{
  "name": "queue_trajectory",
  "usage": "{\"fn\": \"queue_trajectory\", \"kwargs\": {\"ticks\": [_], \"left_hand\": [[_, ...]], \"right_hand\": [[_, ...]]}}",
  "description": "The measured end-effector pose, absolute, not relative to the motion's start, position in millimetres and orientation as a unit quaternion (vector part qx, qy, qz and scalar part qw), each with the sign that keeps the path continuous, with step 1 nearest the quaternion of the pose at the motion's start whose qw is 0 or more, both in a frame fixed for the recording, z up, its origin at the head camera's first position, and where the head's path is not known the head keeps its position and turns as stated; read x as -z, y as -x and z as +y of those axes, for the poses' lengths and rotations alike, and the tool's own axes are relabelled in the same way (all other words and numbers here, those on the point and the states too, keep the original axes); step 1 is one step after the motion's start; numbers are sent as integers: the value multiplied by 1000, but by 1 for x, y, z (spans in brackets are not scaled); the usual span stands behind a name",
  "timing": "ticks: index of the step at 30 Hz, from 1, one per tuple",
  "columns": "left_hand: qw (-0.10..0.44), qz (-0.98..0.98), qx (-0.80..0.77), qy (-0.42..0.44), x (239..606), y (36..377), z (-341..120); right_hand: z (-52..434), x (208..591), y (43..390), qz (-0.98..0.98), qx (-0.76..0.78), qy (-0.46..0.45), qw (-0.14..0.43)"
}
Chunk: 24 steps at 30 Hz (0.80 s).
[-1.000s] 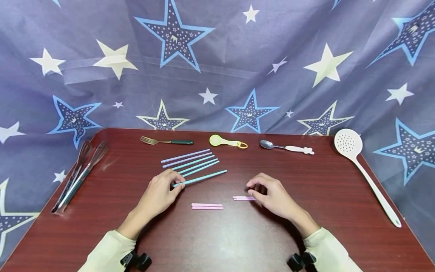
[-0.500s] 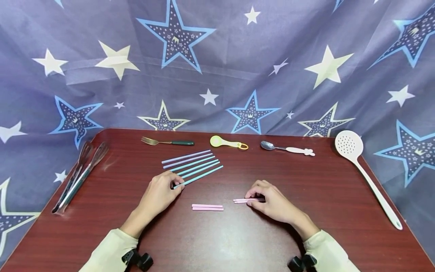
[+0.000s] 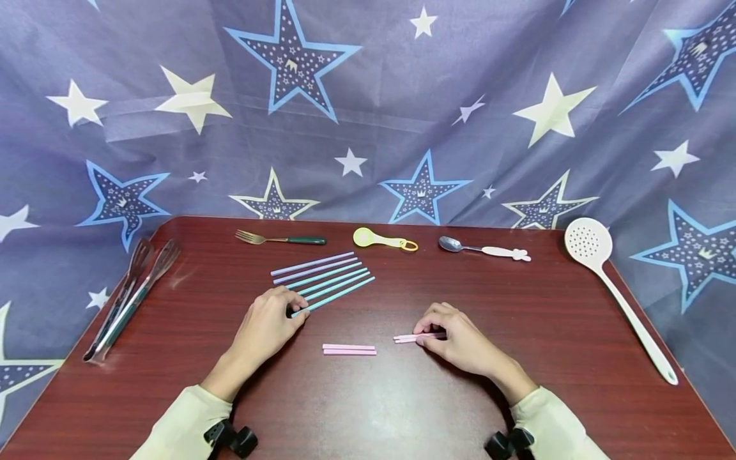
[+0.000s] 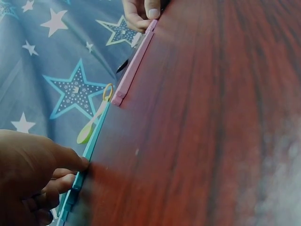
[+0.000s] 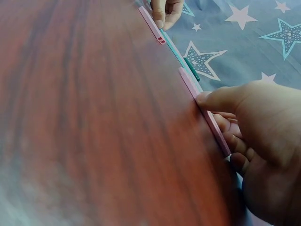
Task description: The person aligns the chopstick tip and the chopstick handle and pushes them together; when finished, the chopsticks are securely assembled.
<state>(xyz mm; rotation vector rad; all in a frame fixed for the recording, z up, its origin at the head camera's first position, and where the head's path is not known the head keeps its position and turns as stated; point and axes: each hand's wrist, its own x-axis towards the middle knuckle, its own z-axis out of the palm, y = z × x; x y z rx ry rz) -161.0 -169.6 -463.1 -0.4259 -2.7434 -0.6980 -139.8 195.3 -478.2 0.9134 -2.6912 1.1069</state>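
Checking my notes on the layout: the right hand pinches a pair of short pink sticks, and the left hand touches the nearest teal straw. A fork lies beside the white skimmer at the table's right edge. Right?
Not quite. In the head view the fork lies at the table's far left, apart from the white skimmer.

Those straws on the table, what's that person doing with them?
A person is handling straws on a dark red table. The left hand touches the near end of a teal straw, the closest of a row of long straws. The right hand pinches a pair of short pink straws. Another short pink pair lies untouched between the hands. A fork, spoon and white skimmer lie around them.
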Motion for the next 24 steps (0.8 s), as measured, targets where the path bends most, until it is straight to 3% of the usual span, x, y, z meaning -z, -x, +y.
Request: {"fn": "queue_trajectory", "kwargs": {"ticks": [8,17,24], "left_hand": [[144,-936,268,177,454,154,-160],[18,-896,349,275,456,137,-134],[-6,-903,336,268,462,132,-126]], "right_hand": [[196,478,141,-882,-367,-293,34],[197,476,141,-880,-372,-293,32],[199,475,142,-875,-390,-285,18]]}}
